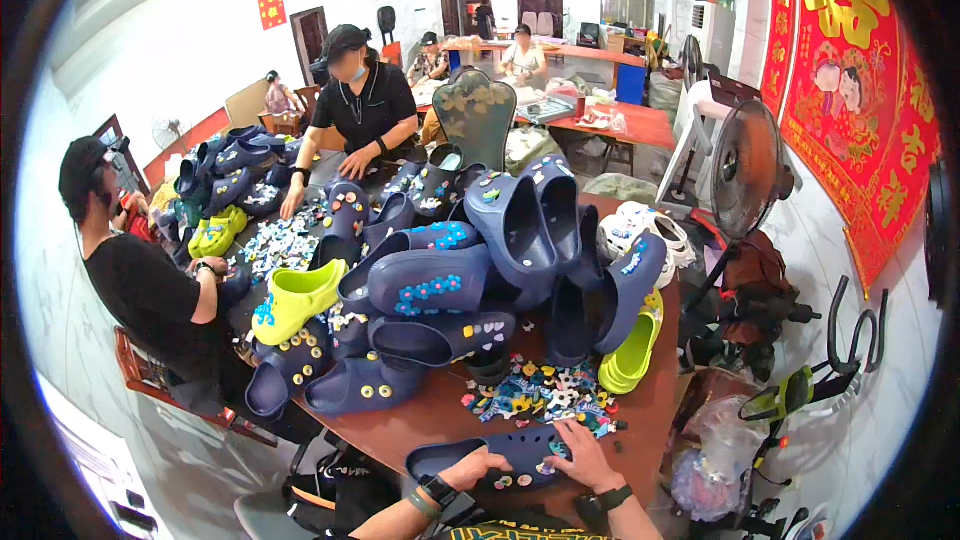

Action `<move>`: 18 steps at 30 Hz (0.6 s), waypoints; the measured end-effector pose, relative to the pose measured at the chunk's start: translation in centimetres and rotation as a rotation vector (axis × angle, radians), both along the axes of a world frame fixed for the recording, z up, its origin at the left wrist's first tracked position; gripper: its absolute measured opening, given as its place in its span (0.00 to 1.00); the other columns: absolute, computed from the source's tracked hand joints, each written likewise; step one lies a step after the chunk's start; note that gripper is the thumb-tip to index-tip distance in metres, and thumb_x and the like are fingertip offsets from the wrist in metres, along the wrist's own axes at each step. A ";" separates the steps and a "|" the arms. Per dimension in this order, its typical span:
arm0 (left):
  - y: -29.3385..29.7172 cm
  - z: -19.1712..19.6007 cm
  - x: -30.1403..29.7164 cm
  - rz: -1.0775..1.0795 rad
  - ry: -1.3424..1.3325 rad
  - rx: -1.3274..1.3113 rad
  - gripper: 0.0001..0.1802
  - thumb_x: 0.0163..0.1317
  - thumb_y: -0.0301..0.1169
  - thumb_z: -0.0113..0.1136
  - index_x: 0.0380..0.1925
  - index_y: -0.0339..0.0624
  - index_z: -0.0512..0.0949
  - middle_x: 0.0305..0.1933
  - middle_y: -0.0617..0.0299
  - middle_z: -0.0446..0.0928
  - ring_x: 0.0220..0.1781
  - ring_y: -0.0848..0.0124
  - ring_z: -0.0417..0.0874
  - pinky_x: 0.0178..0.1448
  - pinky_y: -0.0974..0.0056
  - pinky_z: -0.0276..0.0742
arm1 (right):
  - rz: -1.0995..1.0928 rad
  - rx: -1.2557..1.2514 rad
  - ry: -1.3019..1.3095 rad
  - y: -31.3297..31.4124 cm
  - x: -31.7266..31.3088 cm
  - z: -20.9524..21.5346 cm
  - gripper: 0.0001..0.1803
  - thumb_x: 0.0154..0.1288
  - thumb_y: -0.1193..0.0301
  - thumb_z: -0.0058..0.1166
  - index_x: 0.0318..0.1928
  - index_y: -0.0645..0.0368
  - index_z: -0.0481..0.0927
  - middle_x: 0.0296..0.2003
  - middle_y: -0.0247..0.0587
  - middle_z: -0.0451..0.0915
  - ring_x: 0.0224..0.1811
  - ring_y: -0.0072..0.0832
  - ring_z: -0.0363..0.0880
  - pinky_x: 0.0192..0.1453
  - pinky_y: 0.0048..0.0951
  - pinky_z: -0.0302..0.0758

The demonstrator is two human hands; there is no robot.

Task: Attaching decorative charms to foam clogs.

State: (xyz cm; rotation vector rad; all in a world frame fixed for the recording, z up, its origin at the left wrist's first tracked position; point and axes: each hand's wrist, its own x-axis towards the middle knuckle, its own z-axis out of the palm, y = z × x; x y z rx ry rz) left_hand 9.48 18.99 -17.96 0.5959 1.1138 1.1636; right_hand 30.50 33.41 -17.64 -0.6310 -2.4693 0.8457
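At the near edge of the desk (420, 430), the left hand (478, 467) grips a navy clog (495, 458), fingers curled over its rim, while the right hand (580, 455) rests spread on its toe, fingers loosely open, pressing small charms there. Just beyond lies a loose heap of colourful charms (545, 395). Farther back a big pile of clogs (470, 280), many already studded, suggests the work is well along, though this one has only a few fitted.

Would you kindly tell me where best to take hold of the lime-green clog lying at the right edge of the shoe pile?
Probably grip the lime-green clog by its rim at the open heel end, coming from the near side: its opening faces up and nothing covers that end.
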 end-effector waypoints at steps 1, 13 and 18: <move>-0.4 -0.6 -0.4 0.003 -0.001 0.004 0.13 0.53 0.26 0.57 0.41 0.39 0.79 0.44 0.63 0.77 0.49 0.71 0.74 0.56 0.67 0.67 | 0.003 0.004 -0.001 0.4 0.3 0.1 0.34 0.55 0.56 0.64 0.59 0.59 0.71 0.58 0.50 0.69 0.59 0.48 0.68 0.63 0.42 0.66; -0.3 0.6 -0.1 0.102 0.126 -0.195 0.14 0.51 0.24 0.60 0.40 0.38 0.80 0.47 0.64 0.80 0.48 0.72 0.77 0.56 0.67 0.70 | -0.023 0.149 0.029 -0.7 -0.8 -0.4 0.22 0.59 0.66 0.59 0.55 0.52 0.75 0.52 0.54 0.70 0.49 0.48 0.72 0.54 0.41 0.72; -0.2 -0.2 0.2 0.123 0.131 -0.239 0.17 0.53 0.33 0.60 0.43 0.38 0.79 0.44 0.62 0.77 0.47 0.70 0.75 0.54 0.67 0.70 | -0.124 0.163 0.053 -1.7 -1.2 -1.5 0.23 0.60 0.68 0.57 0.57 0.54 0.70 0.54 0.57 0.65 0.54 0.54 0.66 0.57 0.47 0.69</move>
